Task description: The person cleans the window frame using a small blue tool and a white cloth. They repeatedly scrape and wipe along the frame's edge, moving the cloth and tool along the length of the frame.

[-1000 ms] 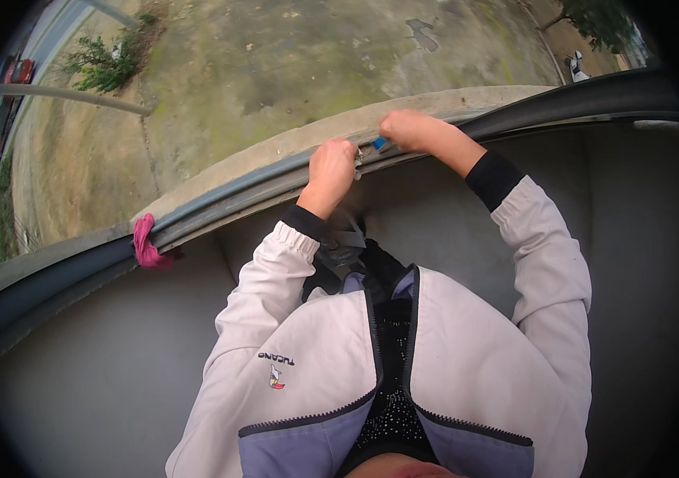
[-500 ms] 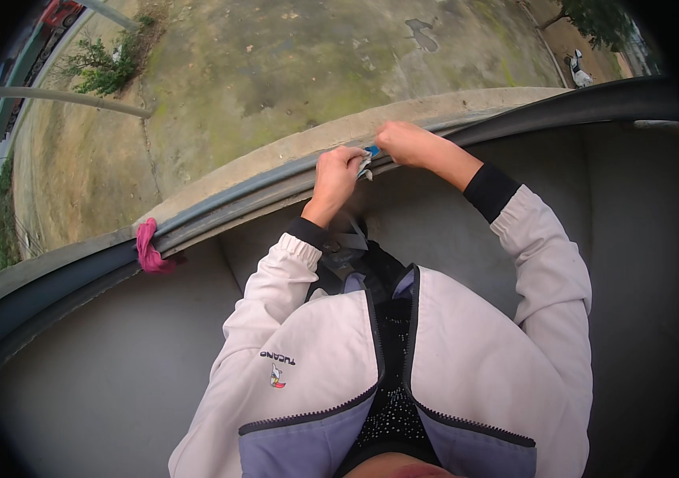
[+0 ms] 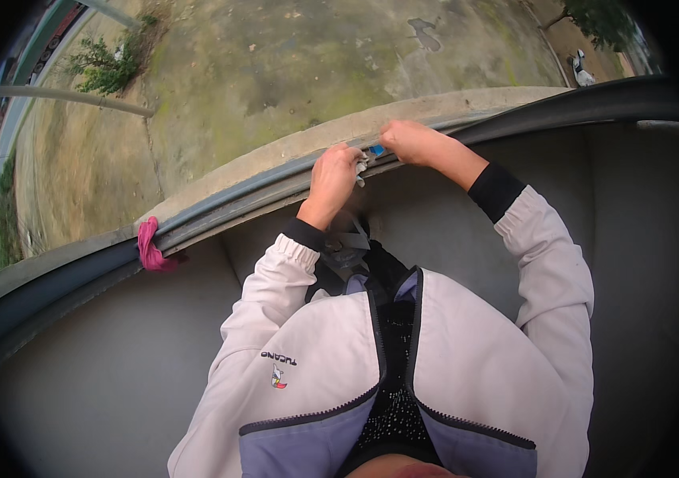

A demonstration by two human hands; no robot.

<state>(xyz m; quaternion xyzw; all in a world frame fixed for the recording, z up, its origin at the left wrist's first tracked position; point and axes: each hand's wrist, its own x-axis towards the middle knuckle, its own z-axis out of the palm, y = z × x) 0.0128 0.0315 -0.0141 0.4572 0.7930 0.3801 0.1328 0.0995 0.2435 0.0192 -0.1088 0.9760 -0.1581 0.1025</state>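
Above the grey metal rails (image 3: 232, 201) of a ledge, both my hands work close together. My left hand (image 3: 334, 177) is closed, its fingertips pinching a crumpled whitish scrap (image 3: 361, 167) that looks like cloth or paper. Just to the right, my right hand (image 3: 419, 144) is closed too, with a small blue piece (image 3: 376, 150) at its fingertips. What kind of thing the blue piece is cannot be made out. It lies in the narrow space between the two hands.
A pink cloth (image 3: 150, 245) hangs over the rails at the left. Dark frame sections (image 3: 594, 101) run along both ends of the ledge. Beyond its concrete edge (image 3: 435, 105) spreads mossy ground outside. Below my hands hangs a clear plastic bag-like thing (image 3: 346, 253).
My hands have drawn slightly apart, the left a little leftward and the right a little rightward. More of the blue piece shows between them. The pink cloth stays in place.
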